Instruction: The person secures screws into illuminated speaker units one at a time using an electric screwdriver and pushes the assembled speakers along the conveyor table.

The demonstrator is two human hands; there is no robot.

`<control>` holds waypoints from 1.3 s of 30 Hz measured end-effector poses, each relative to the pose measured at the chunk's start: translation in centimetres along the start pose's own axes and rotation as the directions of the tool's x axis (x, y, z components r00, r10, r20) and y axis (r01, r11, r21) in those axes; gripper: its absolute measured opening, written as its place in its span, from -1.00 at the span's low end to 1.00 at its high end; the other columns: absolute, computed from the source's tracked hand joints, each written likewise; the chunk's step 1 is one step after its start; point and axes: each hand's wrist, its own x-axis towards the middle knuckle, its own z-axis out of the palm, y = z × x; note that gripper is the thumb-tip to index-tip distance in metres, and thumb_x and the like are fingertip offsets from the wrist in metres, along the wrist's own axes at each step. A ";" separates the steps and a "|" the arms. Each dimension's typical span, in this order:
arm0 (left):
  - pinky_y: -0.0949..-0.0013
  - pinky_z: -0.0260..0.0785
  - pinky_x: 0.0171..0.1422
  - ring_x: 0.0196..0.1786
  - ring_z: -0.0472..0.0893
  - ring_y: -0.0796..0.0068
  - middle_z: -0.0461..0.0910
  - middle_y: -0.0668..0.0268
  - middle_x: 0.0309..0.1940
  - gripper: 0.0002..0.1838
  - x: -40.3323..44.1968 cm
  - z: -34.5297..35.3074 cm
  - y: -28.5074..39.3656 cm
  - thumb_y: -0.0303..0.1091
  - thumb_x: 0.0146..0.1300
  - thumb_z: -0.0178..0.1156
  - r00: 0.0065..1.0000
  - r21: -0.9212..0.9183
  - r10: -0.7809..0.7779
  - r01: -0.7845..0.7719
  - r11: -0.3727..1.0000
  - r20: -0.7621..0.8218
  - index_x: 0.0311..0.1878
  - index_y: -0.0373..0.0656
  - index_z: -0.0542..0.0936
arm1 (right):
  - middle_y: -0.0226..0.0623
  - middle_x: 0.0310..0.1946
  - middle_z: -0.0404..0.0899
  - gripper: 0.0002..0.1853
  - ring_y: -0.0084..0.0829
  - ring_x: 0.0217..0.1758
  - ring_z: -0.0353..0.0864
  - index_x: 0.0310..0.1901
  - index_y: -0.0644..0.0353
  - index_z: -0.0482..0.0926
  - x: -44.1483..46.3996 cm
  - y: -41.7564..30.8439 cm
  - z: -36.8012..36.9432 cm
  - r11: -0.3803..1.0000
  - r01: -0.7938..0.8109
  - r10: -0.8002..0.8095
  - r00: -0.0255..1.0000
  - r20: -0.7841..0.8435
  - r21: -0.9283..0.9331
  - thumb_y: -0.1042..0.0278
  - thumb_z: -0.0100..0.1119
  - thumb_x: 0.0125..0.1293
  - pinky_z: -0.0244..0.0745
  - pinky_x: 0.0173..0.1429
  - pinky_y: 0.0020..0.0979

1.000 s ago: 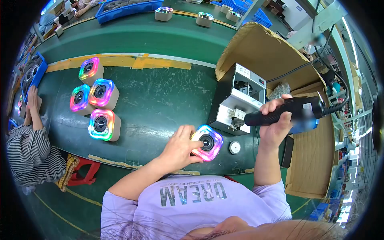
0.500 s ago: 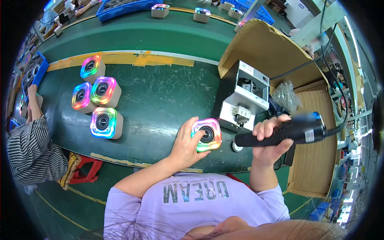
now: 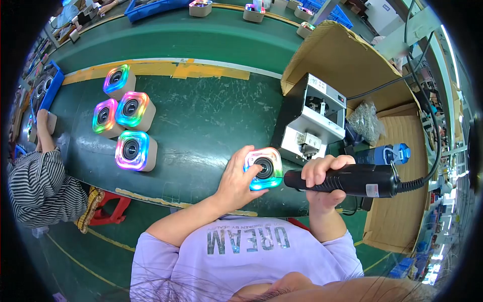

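Note:
My left hand (image 3: 234, 177) is closed around a small square speaker (image 3: 274, 182) with a glowing rainbow rim and a round black cone. Its thumb lies over the cone. The speaker rests at the table's near side, face up. In my right hand (image 3: 326, 183) is a black electric screwdriver (image 3: 370, 180) with a corded rear end, held almost level. Its front end points left, at the speaker's right edge; whether the tip touches is too small to tell. Just beyond the screwdriver stands a black and silver screw feeder (image 3: 314, 131).
Several lit speakers (image 3: 132, 151) stand at the left of the green table (image 3: 201, 116). An open cardboard box (image 3: 395, 196) surrounds the feeder, with a plastic bag (image 3: 366, 123) and a blue bottle (image 3: 385, 153). A co-worker in a striped top (image 3: 48, 186) sits at left. Speakers line the green conveyor (image 3: 221, 38).
My right hand has brought the screwdriver left and turned it, so its front end is now at the speaker's edge. My left hand still holds the speaker. The blue bottle has come into view.

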 end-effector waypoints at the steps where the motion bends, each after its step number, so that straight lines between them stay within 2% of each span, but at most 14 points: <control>1: 0.06 0.22 0.12 0.09 0.30 -0.12 0.18 -0.08 0.11 -0.49 0.1 -0.1 0.0 -0.37 -0.42 0.47 1.000 -0.027 0.004 -0.004 1.000 -0.003 -0.31 -0.18 0.45 | -0.31 -0.53 0.39 -0.40 -0.43 -0.52 0.44 -0.14 0.19 0.25 0.2 0.0 0.1 1.000 -0.004 0.004 1.000 -0.005 0.001 -0.01 0.36 -0.02 0.41 -0.38 -0.42; 3: 0.07 0.25 0.12 0.11 0.30 -0.11 0.17 -0.09 0.12 -0.50 0.3 -0.3 0.2 -0.36 -0.43 0.48 1.000 -0.002 0.010 -0.010 1.000 0.024 -0.33 -0.19 0.46 | -0.40 -0.58 0.35 -0.45 -0.53 -0.60 0.36 -0.19 0.12 0.24 0.7 0.0 0.3 0.992 -0.050 0.065 0.988 0.137 -0.114 -0.07 0.30 0.03 0.34 -0.45 -0.47; 8: 0.09 0.26 0.13 0.11 0.31 -0.12 0.18 -0.11 0.12 -0.55 0.5 -0.8 0.4 -0.33 -0.41 0.48 0.998 0.055 0.034 -0.037 0.998 0.043 -0.39 -0.18 0.48 | -0.39 -0.60 0.36 -0.47 -0.52 -0.63 0.36 -0.19 0.14 0.28 1.3 0.2 0.5 0.991 -0.082 0.103 0.974 0.203 -0.110 -0.03 0.31 0.03 0.34 -0.48 -0.47; 12: 0.04 0.22 0.15 0.12 0.29 -0.12 0.19 -0.09 0.11 -0.57 0.1 -2.0 0.3 -0.24 -0.33 0.44 0.984 0.081 0.046 -0.061 0.995 0.171 -0.33 -0.12 0.51 | -0.42 -0.56 0.35 -0.42 -0.53 -0.59 0.37 -0.10 0.15 0.26 1.0 -0.7 -0.7 0.986 -0.165 0.165 0.986 0.005 -0.003 -0.12 0.24 0.06 0.32 -0.46 -0.47; 14: -0.02 0.13 0.23 0.17 0.24 -0.16 0.19 -0.10 0.13 -0.59 0.8 -3.1 -0.5 -0.28 -0.30 0.41 0.972 0.137 0.068 -0.100 0.985 0.224 -0.30 -0.12 0.52 | -0.40 -0.52 0.35 -0.39 -0.52 -0.54 0.38 -0.01 0.17 0.24 0.6 -1.3 -1.5 0.982 -0.181 0.182 0.983 -0.007 0.053 -0.07 0.23 0.08 0.32 -0.41 -0.47; 16: -0.08 0.03 0.29 0.23 0.18 -0.20 0.17 -0.12 0.15 -0.62 2.2 -4.4 -1.2 -0.33 -0.25 0.38 0.998 0.452 0.039 -0.056 0.890 0.047 -0.27 -0.13 0.52 | -0.38 -0.50 0.34 -0.36 -0.52 -0.50 0.38 0.05 0.20 0.21 -0.2 -0.9 -1.5 0.982 -0.178 0.177 0.984 -0.021 -0.070 -0.01 0.25 0.07 0.33 -0.38 -0.46; 18: -0.10 -0.12 0.37 0.33 0.03 -0.15 0.12 -0.13 0.22 -0.48 3.6 -6.6 -2.3 -0.41 -0.24 0.34 0.986 0.584 -0.041 0.128 0.802 -0.160 -0.08 -0.10 0.47 | -0.35 -0.50 0.35 -0.34 -0.46 -0.49 0.39 0.06 0.23 0.22 -1.4 0.1 -0.6 0.946 -0.251 0.236 0.967 -0.092 -0.204 0.11 0.32 0.02 0.38 -0.31 -0.41; 23: -0.06 -0.07 0.32 0.29 0.06 -0.17 0.07 -0.17 0.21 -0.24 -0.2 -13.2 -2.4 -0.25 -0.30 0.44 0.831 0.599 -0.109 0.477 0.643 -0.545 0.08 -0.16 0.36 | -0.30 -0.50 0.39 -0.36 -0.40 -0.46 0.44 -0.03 0.24 0.31 -3.9 2.3 -1.0 0.917 -0.360 0.350 0.933 -0.086 -0.171 0.14 0.41 -0.08 0.40 -0.25 -0.32; 26: -0.04 -0.02 0.30 0.24 0.12 -0.13 0.14 -0.14 0.15 -0.15 -3.6 -15.6 -2.6 -0.21 -0.28 0.44 0.749 0.655 -0.151 0.643 0.398 -0.645 0.17 -0.14 0.28 | -0.30 -0.50 0.40 -0.37 -0.39 -0.45 0.46 -0.03 0.24 0.30 -3.7 2.5 -1.1 0.924 -0.336 0.329 0.942 -0.069 -0.180 0.11 0.39 -0.06 0.41 -0.23 -0.31; 27: -0.04 -0.02 0.30 0.24 0.12 -0.13 0.14 -0.14 0.15 -0.15 -4.3 -15.9 -3.0 -0.21 -0.28 0.44 0.751 0.656 -0.146 0.640 0.400 -0.644 0.17 -0.14 0.28 | -0.30 -0.51 0.40 -0.37 -0.38 -0.44 0.46 -0.02 0.24 0.30 -3.5 2.6 -1.1 0.930 -0.321 0.315 0.947 -0.060 -0.181 0.10 0.37 -0.05 0.41 -0.23 -0.30; 29: 0.14 0.16 0.20 0.14 0.28 -0.02 0.23 -0.04 0.08 -0.23 -5.4 -16.2 -3.7 -0.25 -0.22 0.40 0.652 0.483 -0.344 0.744 0.461 -0.676 0.12 -0.23 0.31 | -0.29 -0.51 0.41 -0.36 -0.38 -0.43 0.47 -0.02 0.24 0.29 -3.4 2.9 -0.9 0.934 -0.319 0.313 0.948 -0.060 -0.159 0.09 0.37 -0.05 0.41 -0.23 -0.30; 34: 0.13 0.22 0.12 0.04 0.35 -0.03 0.26 -0.04 0.02 -0.31 -4.7 -13.3 -3.4 -0.34 -0.19 0.35 0.742 0.433 -0.283 0.608 0.665 -0.608 0.08 -0.25 0.32 | -0.27 -0.57 0.41 -0.34 -0.38 -0.56 0.43 -0.03 0.25 0.28 -3.7 2.1 -2.1 0.938 -0.337 0.331 0.940 -0.083 -0.078 0.02 0.36 -0.06 0.39 -0.37 -0.36; 36: 0.13 0.23 0.12 0.06 0.34 -0.04 0.25 -0.03 0.04 -0.33 -4.3 -11.9 -2.5 -0.35 -0.21 0.35 0.896 0.436 -0.239 0.398 0.807 -0.375 0.05 -0.25 0.33 | -0.29 -0.59 0.39 -0.37 -0.42 -0.60 0.41 -0.08 0.23 0.29 -2.8 0.5 -2.7 0.946 -0.309 0.301 0.950 -0.086 -0.096 -0.05 0.32 -0.02 0.36 -0.44 -0.38; 39: 0.08 0.25 0.12 0.09 0.32 -0.08 0.23 -0.08 0.06 -0.33 -3.2 -9.4 -1.4 -0.22 -0.31 0.39 0.976 0.345 -0.195 0.218 0.913 -0.101 -0.02 -0.20 0.43 | -0.37 -0.62 0.32 -0.40 -0.49 -0.63 0.36 -0.07 0.17 0.27 -0.9 -1.7 -3.7 0.977 -0.085 0.067 0.993 -0.097 -0.196 -0.14 0.19 0.07 0.35 -0.46 -0.43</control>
